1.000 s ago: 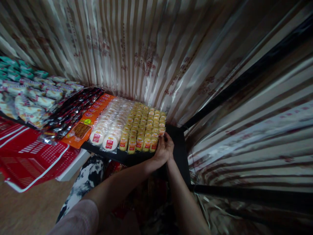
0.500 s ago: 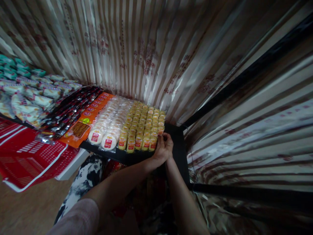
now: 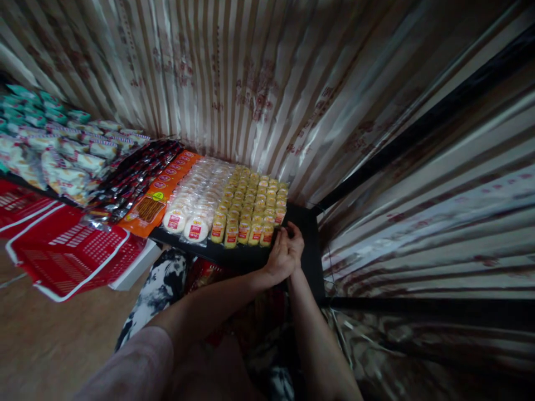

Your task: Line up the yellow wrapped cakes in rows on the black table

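Observation:
Yellow wrapped snack cakes stand in tight rows on a black shelf. Just off the right front corner of these rows, my left hand is closed, its fingertips close to the last packets. My right hand presses against it from the right, fingers bent inward. Whatever lies between the fingers is too dark and small to make out. Left of the yellow packets are two rows of round white rice crackers in clear wrap.
An orange snack bag, dark shiny packets, white packets and green packets continue leftward. Red baskets sit below on the left. A striped curtain hangs behind, with a black frame bar at right.
Both hands have drawn slightly right, away from the end of the yellow rows. The camera view has shifted a little, so the shelf goods appear farther right.

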`<state>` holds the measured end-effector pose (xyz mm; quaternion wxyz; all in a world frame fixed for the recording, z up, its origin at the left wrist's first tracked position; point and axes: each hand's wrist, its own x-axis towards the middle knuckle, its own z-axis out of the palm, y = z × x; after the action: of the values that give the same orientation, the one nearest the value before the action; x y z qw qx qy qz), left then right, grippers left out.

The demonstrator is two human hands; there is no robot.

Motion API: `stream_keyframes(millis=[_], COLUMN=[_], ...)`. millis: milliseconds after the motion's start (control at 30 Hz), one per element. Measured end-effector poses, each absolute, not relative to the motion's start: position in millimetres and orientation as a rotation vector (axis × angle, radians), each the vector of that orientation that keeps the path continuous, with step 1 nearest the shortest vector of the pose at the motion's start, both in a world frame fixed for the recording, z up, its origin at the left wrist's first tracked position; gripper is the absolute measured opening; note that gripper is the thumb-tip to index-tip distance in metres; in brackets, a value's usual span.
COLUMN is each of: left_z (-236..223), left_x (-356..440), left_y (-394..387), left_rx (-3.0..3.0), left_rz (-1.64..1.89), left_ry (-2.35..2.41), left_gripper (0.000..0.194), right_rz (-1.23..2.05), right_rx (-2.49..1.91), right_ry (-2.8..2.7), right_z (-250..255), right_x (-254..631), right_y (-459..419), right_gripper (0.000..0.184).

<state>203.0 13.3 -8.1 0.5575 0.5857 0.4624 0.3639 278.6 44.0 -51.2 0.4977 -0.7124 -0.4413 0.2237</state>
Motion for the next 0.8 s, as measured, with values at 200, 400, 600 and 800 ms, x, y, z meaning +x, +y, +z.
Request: stream_keyframes(millis=[200,400,600,800], left_z=[-10.4,-24.7,-71.6,-115.1], left_x=[155.9,78.8,39.9,42.1], left_y=[-44.8,-103.1,-106.5,-71.5], left_rx=[1.555,1.667,1.439,1.119], left_rz=[0.946,0.9,0.692,0.58], left_ry=[1.024,0.851,1.329,1.581], left_gripper=[0.056,0.041,0.028,0.022], right_rz=[0.565,0.649,1.042,1.184], right_rx=[-1.68,-1.719,-1.843,-1.772], right_ry=[-0.993,-1.079,-1.412,-1.475], right_z=[-46.4,-57.5,-90.8,-131.4], right_x=[245.9,194.7,151.9,129.5], right_y=[-13.7,-91.4,-116.3,-85.8], right_gripper=[0.042,0.031,0.037,0.037])
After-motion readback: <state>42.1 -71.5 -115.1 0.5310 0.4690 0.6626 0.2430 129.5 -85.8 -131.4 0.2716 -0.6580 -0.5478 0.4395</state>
